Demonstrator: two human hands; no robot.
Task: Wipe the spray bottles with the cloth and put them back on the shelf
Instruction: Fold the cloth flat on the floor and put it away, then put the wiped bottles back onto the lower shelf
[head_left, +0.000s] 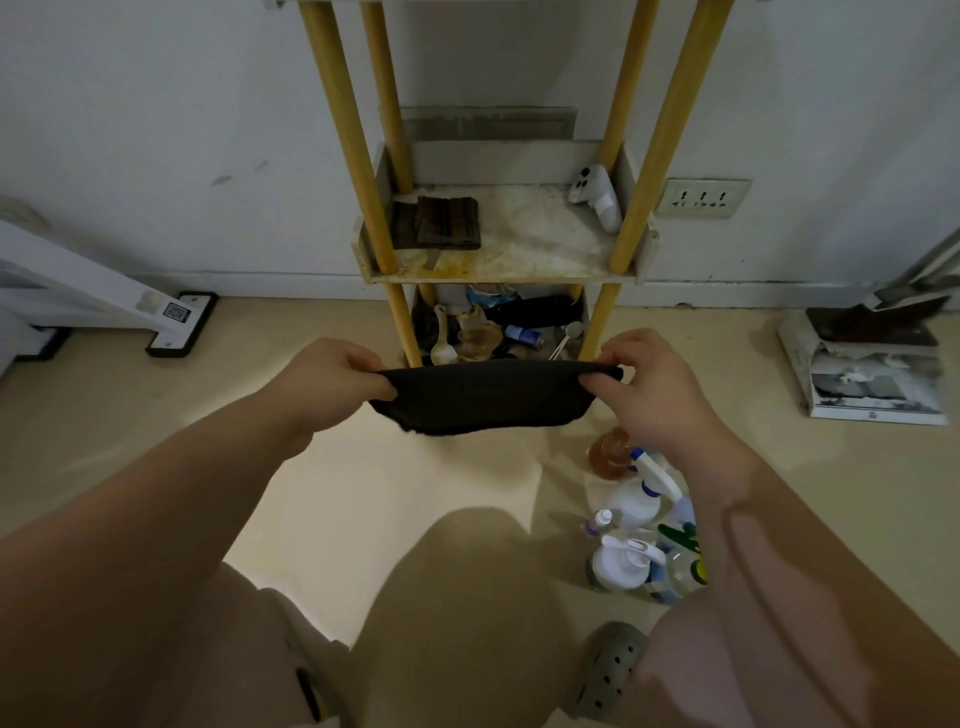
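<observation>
Dark grey cloth (483, 397) hangs stretched between both hands in front of the shelf unit (524, 262). The left hand (332, 379) pinches its left upper corner with curled fingers, and the right hand (654, 384) pinches the right upper corner between thumb and fingertips. The spray bottles (631, 519) stand clustered on the floor to the near right, partly hidden under the right forearm; most are white, one with a blue-and-white trigger head, and an amber one sits at the far side of the group. On the stained middle tier, folded dark cloths (447, 223) lie at the left and a white trigger-type bottle (597, 197) lies at the far right corner. A wall socket (701, 197) sits right of the yellow posts.
</observation>
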